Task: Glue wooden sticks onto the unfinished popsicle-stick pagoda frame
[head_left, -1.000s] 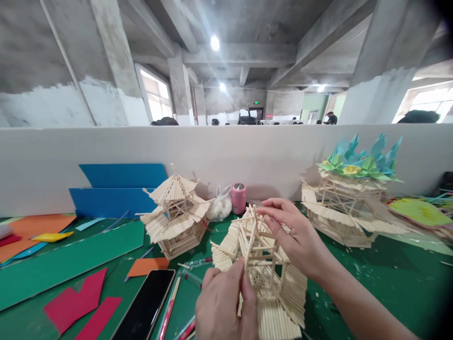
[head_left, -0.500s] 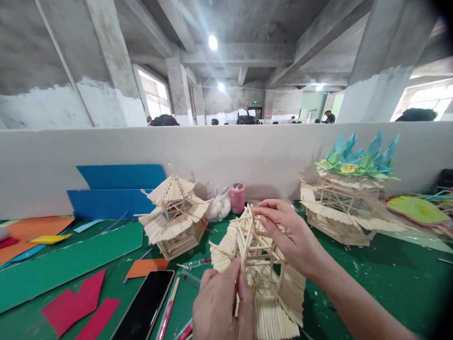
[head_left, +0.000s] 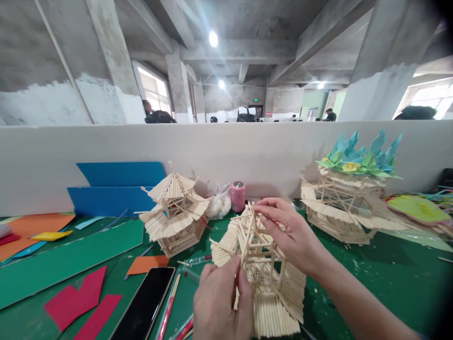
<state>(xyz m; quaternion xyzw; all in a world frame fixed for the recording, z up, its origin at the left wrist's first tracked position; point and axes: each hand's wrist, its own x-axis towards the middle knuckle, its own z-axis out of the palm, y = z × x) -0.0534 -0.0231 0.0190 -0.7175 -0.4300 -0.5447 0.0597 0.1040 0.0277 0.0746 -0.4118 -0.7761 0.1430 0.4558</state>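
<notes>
Over the green table [head_left: 354, 288], both hands [head_left: 223, 300] [head_left: 288, 231] pinch thin sticks [head_left: 247, 242] on a pavilion-shaped stick model [head_left: 278, 317].

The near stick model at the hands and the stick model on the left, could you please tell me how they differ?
The near model shows an open upper frame; the left model has a slatted, pointed roof. The left hand and right hand are on the near model; the left model stands untouched. Both are pale stick builds with slatted lower roofs.
</notes>
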